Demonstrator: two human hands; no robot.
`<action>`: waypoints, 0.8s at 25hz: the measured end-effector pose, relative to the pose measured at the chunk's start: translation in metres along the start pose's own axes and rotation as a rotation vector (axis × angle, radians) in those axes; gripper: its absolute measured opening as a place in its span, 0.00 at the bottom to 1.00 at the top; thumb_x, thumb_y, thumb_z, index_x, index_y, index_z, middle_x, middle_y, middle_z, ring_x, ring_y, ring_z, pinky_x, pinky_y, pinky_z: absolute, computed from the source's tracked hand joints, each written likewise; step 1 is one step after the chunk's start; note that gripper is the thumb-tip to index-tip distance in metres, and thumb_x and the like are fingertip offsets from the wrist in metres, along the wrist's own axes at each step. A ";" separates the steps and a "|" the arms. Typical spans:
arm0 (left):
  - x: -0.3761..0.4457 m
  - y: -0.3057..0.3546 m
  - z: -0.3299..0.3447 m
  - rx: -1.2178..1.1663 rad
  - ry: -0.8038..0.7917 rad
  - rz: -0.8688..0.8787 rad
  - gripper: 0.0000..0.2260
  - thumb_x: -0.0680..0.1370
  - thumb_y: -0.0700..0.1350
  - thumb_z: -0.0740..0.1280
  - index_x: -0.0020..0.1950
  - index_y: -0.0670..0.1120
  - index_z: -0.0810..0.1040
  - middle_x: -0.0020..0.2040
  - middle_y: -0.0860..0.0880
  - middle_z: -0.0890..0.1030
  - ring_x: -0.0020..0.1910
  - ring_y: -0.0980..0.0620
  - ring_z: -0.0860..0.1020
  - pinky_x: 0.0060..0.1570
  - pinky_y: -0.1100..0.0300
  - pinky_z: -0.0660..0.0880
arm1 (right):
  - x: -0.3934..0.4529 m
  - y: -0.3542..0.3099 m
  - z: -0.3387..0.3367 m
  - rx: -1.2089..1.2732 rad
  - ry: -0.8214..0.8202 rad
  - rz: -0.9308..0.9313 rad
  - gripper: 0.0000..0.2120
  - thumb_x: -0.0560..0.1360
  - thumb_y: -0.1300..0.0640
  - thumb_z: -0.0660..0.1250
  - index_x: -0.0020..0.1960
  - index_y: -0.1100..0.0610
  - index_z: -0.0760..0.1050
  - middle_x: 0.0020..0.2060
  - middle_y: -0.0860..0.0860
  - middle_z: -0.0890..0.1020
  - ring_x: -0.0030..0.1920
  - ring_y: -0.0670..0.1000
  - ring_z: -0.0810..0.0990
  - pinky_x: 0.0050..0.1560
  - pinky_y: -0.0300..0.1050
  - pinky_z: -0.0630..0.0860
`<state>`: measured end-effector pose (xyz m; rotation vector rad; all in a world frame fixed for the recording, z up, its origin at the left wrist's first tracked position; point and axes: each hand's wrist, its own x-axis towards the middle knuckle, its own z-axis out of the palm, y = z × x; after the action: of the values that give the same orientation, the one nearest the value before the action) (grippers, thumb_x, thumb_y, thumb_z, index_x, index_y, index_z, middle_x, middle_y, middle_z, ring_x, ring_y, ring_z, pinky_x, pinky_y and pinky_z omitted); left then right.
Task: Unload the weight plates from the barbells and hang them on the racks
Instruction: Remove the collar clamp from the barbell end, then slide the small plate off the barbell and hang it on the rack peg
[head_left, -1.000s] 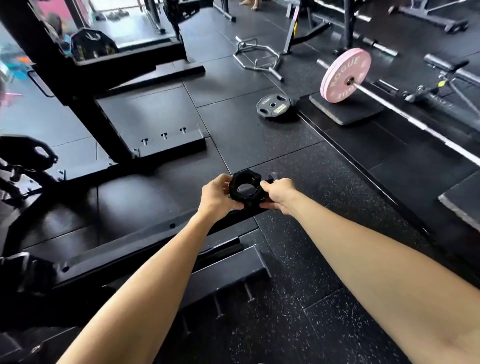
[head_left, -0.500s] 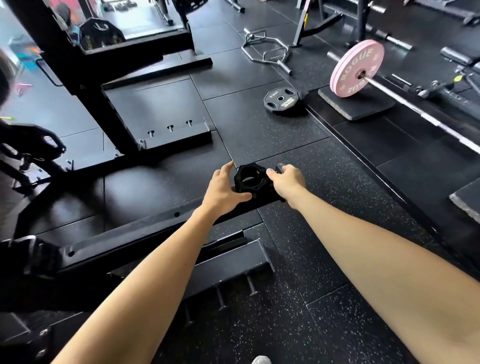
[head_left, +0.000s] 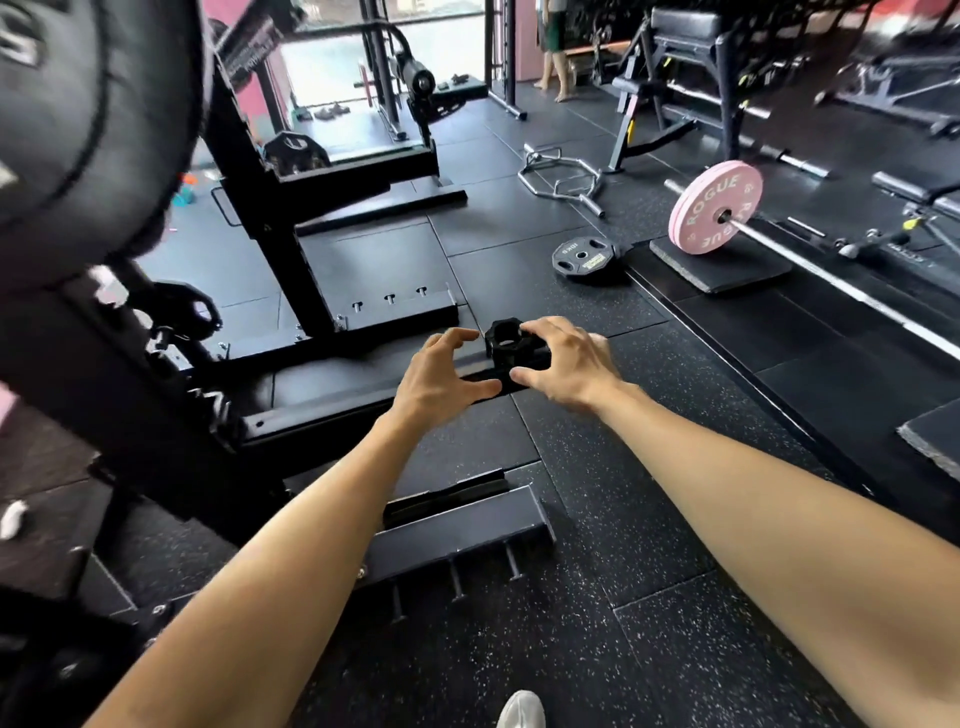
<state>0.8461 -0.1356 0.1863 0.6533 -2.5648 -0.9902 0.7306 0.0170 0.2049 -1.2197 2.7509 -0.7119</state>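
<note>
1. A black barbell collar (head_left: 506, 340) is seen at the centre of the head view, above the end of a black steel rack base beam (head_left: 363, 400); whether it touches the beam cannot be told.
2. The collar is gripped by the right hand (head_left: 563, 366) – the fingers are curled over its top and the thumb is tucked under its right side.
3. The left hand (head_left: 441, 376) is held just beside the collar, apart from it, with fingers and thumb spread in a loose curve and nothing held.
4. A large black weight plate (head_left: 88, 119), blurred, is seen close to the camera at the upper left.
5. A pink Rogue bumper plate (head_left: 716, 214) is loaded on a barbell (head_left: 841, 283) at the right – the plate is rested on a dark floor pad (head_left: 727, 267).
6. A small black plate marked 10 KG (head_left: 584, 257) is laid flat on the speckled rubber floor (head_left: 649, 623), just left of that pad.
7. A chrome hex bar (head_left: 563, 179) is laid on the floor farther back.
8. A white shoe toe (head_left: 522, 709) is visible at the bottom edge.
</note>
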 end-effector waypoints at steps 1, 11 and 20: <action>-0.023 0.008 -0.009 0.004 0.022 0.007 0.32 0.65 0.53 0.79 0.66 0.52 0.73 0.63 0.49 0.76 0.62 0.52 0.74 0.62 0.58 0.70 | -0.020 -0.009 -0.009 0.002 0.008 -0.019 0.31 0.70 0.42 0.69 0.70 0.49 0.67 0.69 0.50 0.71 0.66 0.53 0.73 0.66 0.51 0.64; -0.240 0.067 -0.120 0.013 0.187 -0.008 0.31 0.67 0.56 0.77 0.67 0.54 0.72 0.65 0.51 0.74 0.64 0.52 0.72 0.65 0.57 0.69 | -0.188 -0.111 -0.072 0.014 0.038 -0.146 0.34 0.68 0.38 0.68 0.71 0.48 0.66 0.67 0.50 0.73 0.66 0.53 0.72 0.66 0.54 0.64; -0.336 0.082 -0.271 0.014 0.378 -0.046 0.31 0.64 0.55 0.79 0.65 0.55 0.74 0.61 0.53 0.75 0.60 0.53 0.74 0.58 0.62 0.68 | -0.238 -0.253 -0.122 0.087 -0.019 -0.283 0.34 0.69 0.38 0.67 0.72 0.43 0.61 0.72 0.46 0.67 0.70 0.52 0.67 0.68 0.53 0.60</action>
<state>1.2253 -0.0562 0.3941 0.8201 -2.2356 -0.7756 1.0414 0.0868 0.3900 -1.6043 2.5290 -0.8255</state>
